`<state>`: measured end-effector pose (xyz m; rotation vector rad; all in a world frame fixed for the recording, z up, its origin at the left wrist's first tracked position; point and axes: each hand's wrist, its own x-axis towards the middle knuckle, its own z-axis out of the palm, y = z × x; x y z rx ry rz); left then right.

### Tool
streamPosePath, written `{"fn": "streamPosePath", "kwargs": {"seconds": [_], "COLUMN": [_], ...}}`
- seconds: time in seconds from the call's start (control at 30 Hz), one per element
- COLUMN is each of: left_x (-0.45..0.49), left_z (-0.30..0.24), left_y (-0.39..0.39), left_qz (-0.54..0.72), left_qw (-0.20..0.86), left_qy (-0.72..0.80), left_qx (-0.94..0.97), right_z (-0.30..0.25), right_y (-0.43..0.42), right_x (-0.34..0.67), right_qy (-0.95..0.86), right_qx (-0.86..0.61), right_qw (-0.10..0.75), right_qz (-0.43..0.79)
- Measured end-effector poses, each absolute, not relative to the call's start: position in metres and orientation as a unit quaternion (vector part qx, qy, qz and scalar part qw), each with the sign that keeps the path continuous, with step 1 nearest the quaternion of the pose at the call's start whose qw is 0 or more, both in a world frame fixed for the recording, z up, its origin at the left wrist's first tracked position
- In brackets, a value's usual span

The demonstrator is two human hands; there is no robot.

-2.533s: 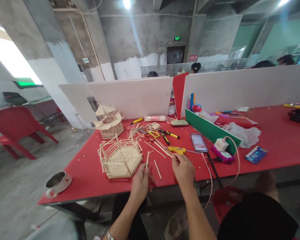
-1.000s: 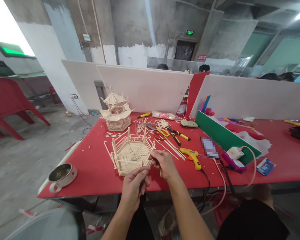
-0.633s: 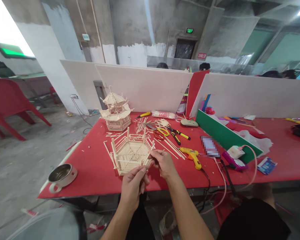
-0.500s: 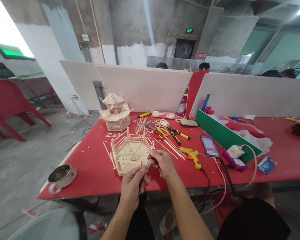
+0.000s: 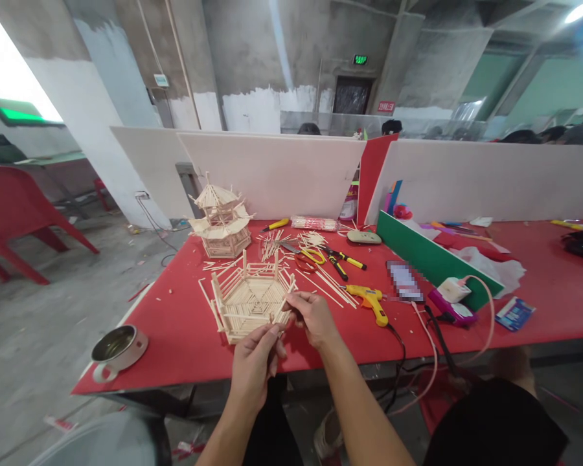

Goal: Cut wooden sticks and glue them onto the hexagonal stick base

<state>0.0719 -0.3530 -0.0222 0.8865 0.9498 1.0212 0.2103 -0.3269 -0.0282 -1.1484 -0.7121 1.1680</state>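
Note:
A hexagonal frame of thin wooden sticks [image 5: 252, 299], with a floor of concentric sticks, low rails and corner posts, lies on the red table. At its near right side my left hand [image 5: 255, 359] is closed, thumb and forefinger pinched by the front post. My right hand [image 5: 313, 315] pinches a little farther back, by the right corner. A thin wooden stick seems to span the two fingertips along that side, mostly hidden by the fingers. Behind stands a two-tiered stick pagoda [image 5: 221, 223]. A yellow glue gun [image 5: 369, 299] lies to the right of my hands.
Loose sticks [image 5: 315, 239], yellow-handled scissors [image 5: 313, 257], pliers [image 5: 340, 262] and a utility knife [image 5: 276, 224] lie behind the frame. A metal mug [image 5: 119, 353] stands near the left edge. To the right are a phone [image 5: 405, 283], cables and a green board [image 5: 437, 255].
The camera view has shifted slightly, so the whole table sits a little to the left. Both hands keep their pinch at the frame's near right side, with hardly any motion.

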Motion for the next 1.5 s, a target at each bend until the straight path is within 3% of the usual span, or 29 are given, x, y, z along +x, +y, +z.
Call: {"fn": "streamPosePath", "kwargs": {"seconds": [0.6,1.07,1.13,1.3,1.5], "left_x": [0.105,0.140,0.143,0.153,0.162], "left_z": [-0.037,-0.029,-0.031,-0.038,-0.046], "left_y": [-0.365,-0.380,-0.377,-0.366,-0.346], "left_qz": [0.347,0.371,0.371,0.373,0.379], "left_qw": [0.680,0.759,0.757,0.751,0.760], "left_qy": [0.400,0.336,0.348,0.366,0.363], "left_qx": [0.507,0.416,0.410,0.403,0.383], "right_z": [-0.038,-0.026,-0.021,-0.014,-0.030], "right_y": [-0.406,-0.408,-0.391,-0.312,-0.230], "right_x": [0.246,0.297,0.312,0.370,0.426], "right_qy": [-0.446,-0.519,-0.559,-0.572,-0.519], "right_qx": [-0.503,-0.569,-0.597,-0.761,-0.843], "right_qw": [0.591,0.538,0.493,0.279,0.089], "right_qz": [0.445,0.342,0.297,0.126,0.108]}}
